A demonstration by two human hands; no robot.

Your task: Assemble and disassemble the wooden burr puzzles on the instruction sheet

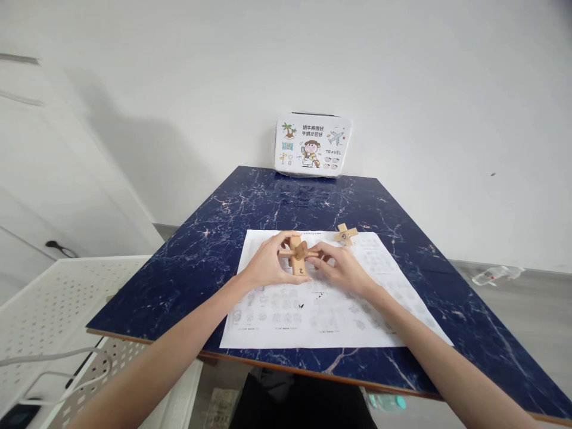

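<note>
A wooden interlocking puzzle (pixel 298 255) of crossed bars, one marked "2", is between my hands over the printed paper. My left hand (pixel 270 260) grips its upright bar, thumb at the near end and fingers at the far end. At the right side, my right hand (pixel 338 266) pinches the end of a bar that sticks out. A second wooden puzzle (pixel 345 235), cross-shaped and marked "G", lies on the far right part of the paper, apart from both hands. The printed paper sheet (pixel 277 325) lies flat underneath, with rows of faint diagrams.
The blue marbled table (pixel 322 205) carries the sheet. At its far edge a white illustrated case (pixel 311 146) leans on the wall. A white perforated shelf (pixel 31 310) with a cable stands at the left. Plastic bottles lie on the floor to the right (pixel 496 274) and underneath (pixel 388 403).
</note>
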